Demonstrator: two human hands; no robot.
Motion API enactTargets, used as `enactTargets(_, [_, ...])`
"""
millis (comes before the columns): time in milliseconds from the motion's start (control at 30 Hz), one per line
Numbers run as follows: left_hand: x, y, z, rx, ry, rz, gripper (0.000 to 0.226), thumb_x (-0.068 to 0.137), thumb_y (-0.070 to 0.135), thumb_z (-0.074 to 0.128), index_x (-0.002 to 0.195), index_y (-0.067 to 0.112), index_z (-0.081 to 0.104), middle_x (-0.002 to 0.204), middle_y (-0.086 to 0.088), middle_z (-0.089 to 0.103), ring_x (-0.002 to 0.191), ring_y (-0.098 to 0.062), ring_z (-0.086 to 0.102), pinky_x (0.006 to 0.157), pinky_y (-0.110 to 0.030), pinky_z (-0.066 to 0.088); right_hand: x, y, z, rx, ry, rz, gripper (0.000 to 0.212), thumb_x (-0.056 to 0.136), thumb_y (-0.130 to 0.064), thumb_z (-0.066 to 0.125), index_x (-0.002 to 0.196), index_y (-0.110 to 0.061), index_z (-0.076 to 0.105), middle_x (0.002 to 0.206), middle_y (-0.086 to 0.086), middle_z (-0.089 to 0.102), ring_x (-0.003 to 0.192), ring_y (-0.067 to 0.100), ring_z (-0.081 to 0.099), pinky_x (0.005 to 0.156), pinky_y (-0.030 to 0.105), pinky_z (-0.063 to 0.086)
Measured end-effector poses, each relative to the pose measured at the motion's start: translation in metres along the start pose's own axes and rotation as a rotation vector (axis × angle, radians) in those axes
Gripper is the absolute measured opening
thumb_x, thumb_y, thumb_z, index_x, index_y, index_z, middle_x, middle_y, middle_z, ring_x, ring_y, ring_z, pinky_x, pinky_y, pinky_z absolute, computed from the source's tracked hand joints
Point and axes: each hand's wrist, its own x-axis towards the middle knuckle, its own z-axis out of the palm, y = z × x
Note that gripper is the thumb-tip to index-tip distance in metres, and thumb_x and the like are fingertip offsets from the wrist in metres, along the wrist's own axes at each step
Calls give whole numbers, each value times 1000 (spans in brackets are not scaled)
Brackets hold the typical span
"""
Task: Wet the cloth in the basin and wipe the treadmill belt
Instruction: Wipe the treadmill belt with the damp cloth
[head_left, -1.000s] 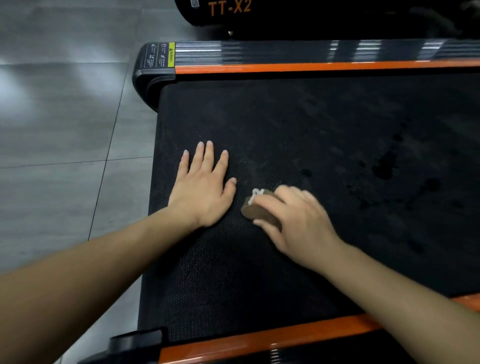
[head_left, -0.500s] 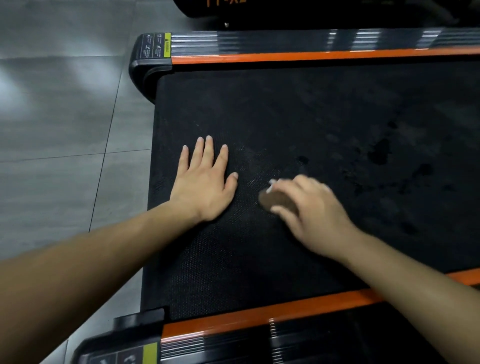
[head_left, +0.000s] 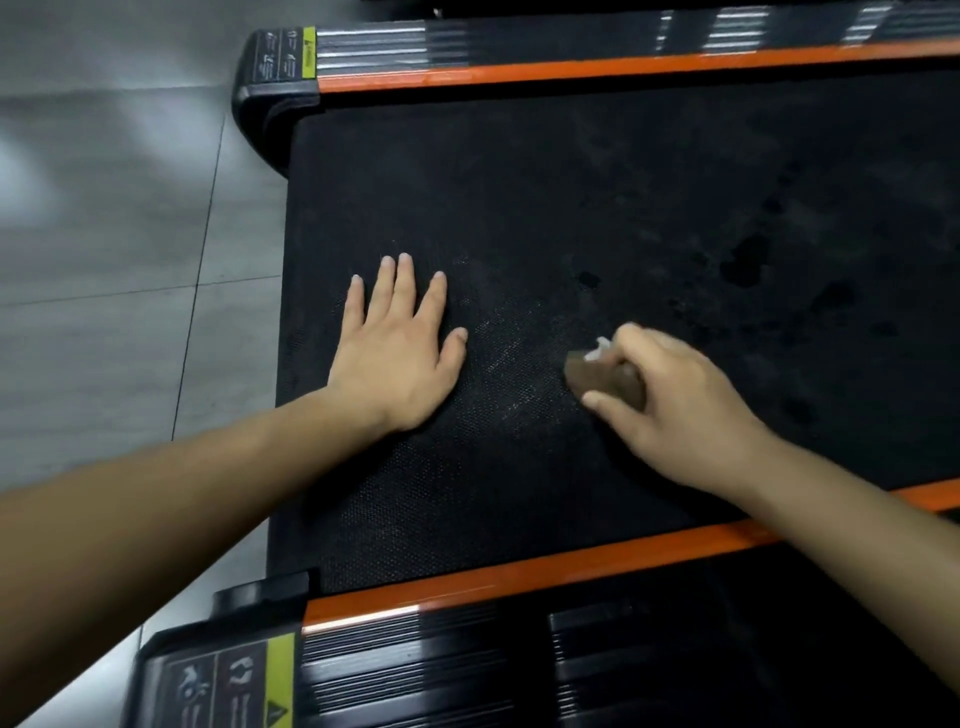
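Belt (head_left: 623, 182) open ahead; left hand (head_left: 400, 353) flat, blocks leftward path.

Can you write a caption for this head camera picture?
Right hand rubs a brown cloth on the treadmill belt; left hand rests flat.

Gym: treadmill belt (head_left: 571, 208), tiled floor (head_left: 104, 208)

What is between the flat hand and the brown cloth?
Nothing but bare black belt, seen in the head view. The left hand lies flat, and the right hand holds the cloth.
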Motion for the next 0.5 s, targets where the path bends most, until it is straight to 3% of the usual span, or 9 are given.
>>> enactTargets(167, [3,7,-5,-30,-26,-42,65,103,49,24,161,21,11,168,-15,-4,154,-28,-13,122,-53,-10,-42,-35,12,72,-262,-233,26,82,-46,67,92,-28,51,89,-10,54,85,12,54,73,36,49])
enactTargets(267, [-1,19,-4,-45,-72,-30,63,102,52,24,160,32,10,169,-9,-7,153,-29,-16,118,-61,-14,-24,-3,5,-64,-100,-221,31,81,-55,54,96,-28,53,95,-5,59,91,21,59,72,40,53])
enactTargets(400, [0,34,0,-42,-71,-61,61,102,53,23,159,37,10,169,-8,-6,153,-31,-16,115,-67,-14,-9,31,-9,-62,101,42,31,81,-55,52,98,-29,52,100,-5,59,98,24,59,76,42,53])
enactTargets(500, [2,40,2,-30,-51,-99,60,101,53,23,158,38,11,169,-9,-4,153,-32,-14,115,-68,-13,-30,0,7,-58,45,-96,33,82,-57,55,103,-31,54,95,-4,56,91,24,58,77,41,50])
